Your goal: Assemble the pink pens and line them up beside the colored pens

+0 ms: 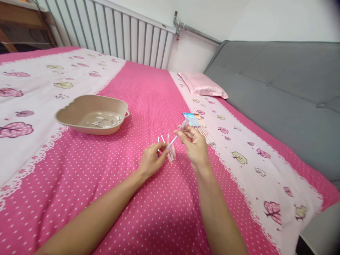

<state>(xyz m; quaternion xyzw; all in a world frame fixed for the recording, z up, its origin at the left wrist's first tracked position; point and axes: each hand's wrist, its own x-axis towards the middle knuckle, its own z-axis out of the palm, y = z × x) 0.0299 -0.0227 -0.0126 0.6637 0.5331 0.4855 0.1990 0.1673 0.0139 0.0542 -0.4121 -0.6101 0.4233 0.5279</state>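
Observation:
Over the bed, my left hand (154,158) pinches the lower end of a slim white pen (172,141), which tilts up to the right. At its upper end, my right hand (195,147) grips a translucent pinkish cap (183,124); I cannot tell if the cap is on the pen or just apart from it. Below and behind my fingers, several pale pink and white pen parts (172,154) lie loose on the sheet, partly hidden by my left hand. Just beyond my right hand is a neat row of blue, orange and pink pens (193,119).
A beige plastic basin (91,130) stands on the left with several small white pieces in it. The bed has a pink dotted sheet (143,81). A pink pillow (203,85) lies against the grey headboard (278,74). A white radiator (119,32) runs along the back wall.

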